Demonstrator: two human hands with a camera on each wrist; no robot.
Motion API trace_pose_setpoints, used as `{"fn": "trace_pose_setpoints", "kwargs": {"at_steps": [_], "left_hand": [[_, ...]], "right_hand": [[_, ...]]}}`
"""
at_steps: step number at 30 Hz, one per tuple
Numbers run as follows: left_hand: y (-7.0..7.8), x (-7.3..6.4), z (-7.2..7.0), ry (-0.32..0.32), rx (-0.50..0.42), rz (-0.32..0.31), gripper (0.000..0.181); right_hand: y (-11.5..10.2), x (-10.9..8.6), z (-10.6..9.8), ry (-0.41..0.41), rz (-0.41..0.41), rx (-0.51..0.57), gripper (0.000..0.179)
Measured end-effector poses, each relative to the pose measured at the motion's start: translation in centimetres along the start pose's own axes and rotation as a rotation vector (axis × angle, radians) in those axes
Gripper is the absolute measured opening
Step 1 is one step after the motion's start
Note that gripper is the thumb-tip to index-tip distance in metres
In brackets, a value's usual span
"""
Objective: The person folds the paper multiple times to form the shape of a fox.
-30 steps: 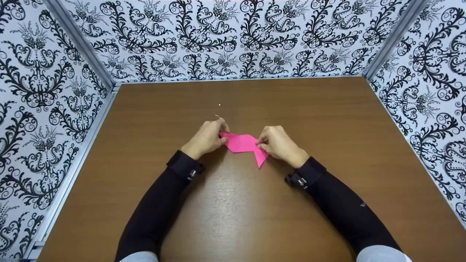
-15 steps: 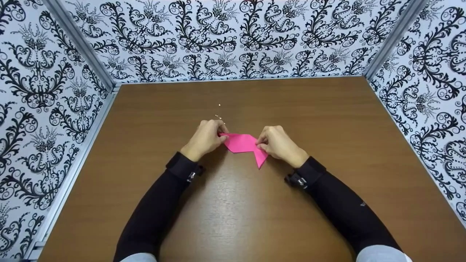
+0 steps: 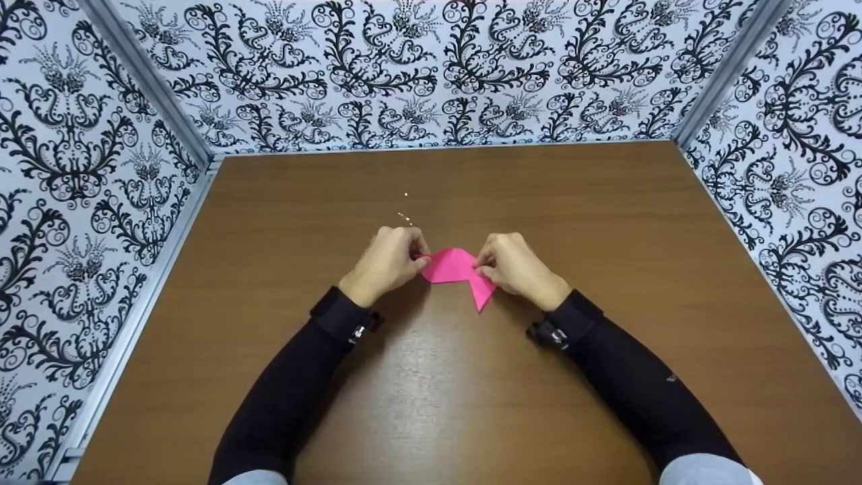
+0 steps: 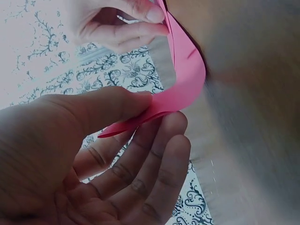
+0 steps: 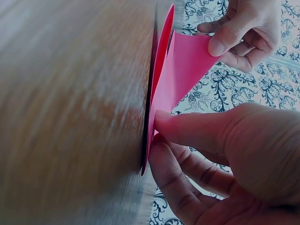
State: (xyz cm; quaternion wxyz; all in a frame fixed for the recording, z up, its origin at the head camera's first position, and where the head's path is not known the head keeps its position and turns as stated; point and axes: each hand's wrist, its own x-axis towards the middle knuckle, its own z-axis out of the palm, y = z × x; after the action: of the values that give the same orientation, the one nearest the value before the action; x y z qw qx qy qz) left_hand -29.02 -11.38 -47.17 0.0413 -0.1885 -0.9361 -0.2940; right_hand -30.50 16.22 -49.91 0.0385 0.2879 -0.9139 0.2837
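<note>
A folded piece of pink paper point(image 3: 450, 267) lies between both hands near the middle of the table. My left hand point(image 3: 392, 261) pinches its left end between thumb and fingers; in the left wrist view that end of the pink paper point(image 4: 187, 84) is lifted and bends in a curve. At the other end my right hand point(image 3: 518, 264) grips the paper between thumb and fingertips, low by the table, as the right wrist view shows. A pointed pink flap sticks out toward me beside the right fingers. The layers of the pink paper point(image 5: 187, 61) stand slightly apart there.
The brown wooden table point(image 3: 431, 404) carries a few tiny bright specks point(image 3: 405, 217) beyond the left hand. White walls with a black floral pattern point(image 3: 417, 74) enclose the back and both sides, joined by grey metal posts point(image 3: 151, 84).
My left hand has shifted slightly right and toward me, bringing the paper's left end inward so less of it shows. The right hand has stayed in place.
</note>
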Motion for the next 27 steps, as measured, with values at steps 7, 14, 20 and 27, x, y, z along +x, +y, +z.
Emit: {"fn": "trace_pose_setpoints", "kwargs": {"at_steps": [7,14,20,27], "left_hand": [[1.0,-0.6,0.6,-0.020,0.005,0.028,0.004],[2.0,-1.0,1.5,-0.058,-0.021,0.085,0.007],[2.3,-1.2,2.3,-0.061,-0.025,0.140,0.009],[2.8,-1.3,2.8,-0.080,-0.025,0.164,0.007]], "right_hand": [[-0.1,-0.1,0.1,0.011,-0.008,-0.012,0.004],[-0.1,0.0,0.1,0.007,0.003,-0.001,0.008],[-0.1,0.0,0.0,-0.001,0.007,0.000,0.010],[-0.1,0.0,-0.1,-0.011,0.021,-0.004,0.011]]}}
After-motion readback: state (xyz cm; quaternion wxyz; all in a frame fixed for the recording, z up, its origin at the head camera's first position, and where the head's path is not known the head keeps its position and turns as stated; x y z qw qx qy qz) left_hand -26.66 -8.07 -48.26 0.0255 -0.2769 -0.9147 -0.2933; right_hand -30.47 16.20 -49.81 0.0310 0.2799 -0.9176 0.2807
